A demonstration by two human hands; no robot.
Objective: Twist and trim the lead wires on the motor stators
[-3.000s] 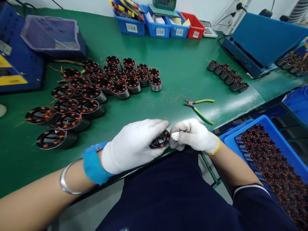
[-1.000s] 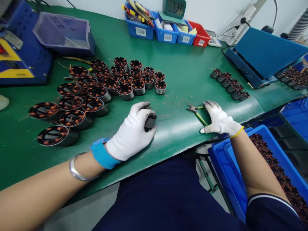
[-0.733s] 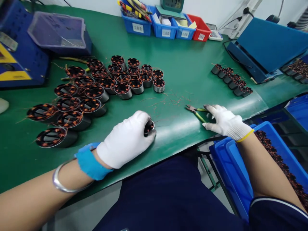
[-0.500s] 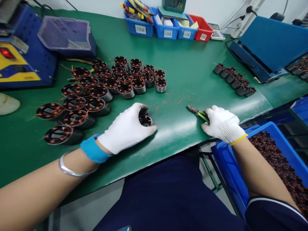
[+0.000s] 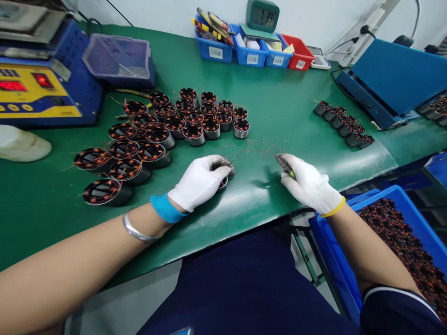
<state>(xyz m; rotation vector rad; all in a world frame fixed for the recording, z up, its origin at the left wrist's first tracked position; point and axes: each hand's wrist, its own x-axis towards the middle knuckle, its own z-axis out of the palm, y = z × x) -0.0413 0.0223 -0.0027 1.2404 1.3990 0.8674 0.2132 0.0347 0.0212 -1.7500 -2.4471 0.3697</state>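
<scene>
Left hand (image 5: 199, 184) pinched in over round grey metal, copper-wound core (image 5: 224, 184), grip unclear; likely rigid, wires delicate: hold outer wall. Right hand (image 5: 307, 185) closed round green-handled cutters (image 5: 283, 164).

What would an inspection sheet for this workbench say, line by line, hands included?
Surface: glossy green tabletop, reflecting light.
Job's things: copper-wound rings grouped left, a smaller group right, many more in a blue bin.
Clutter: loose wire bits between the hands.
Grip: gloved left hand has its fingertips together over a partly hidden ring; gloved right hand holds pliers.
Cables: dark cable at upper left; black plug near the wall.
Surroundings: clock reads 7:39; small blue and red bins behind.
</scene>
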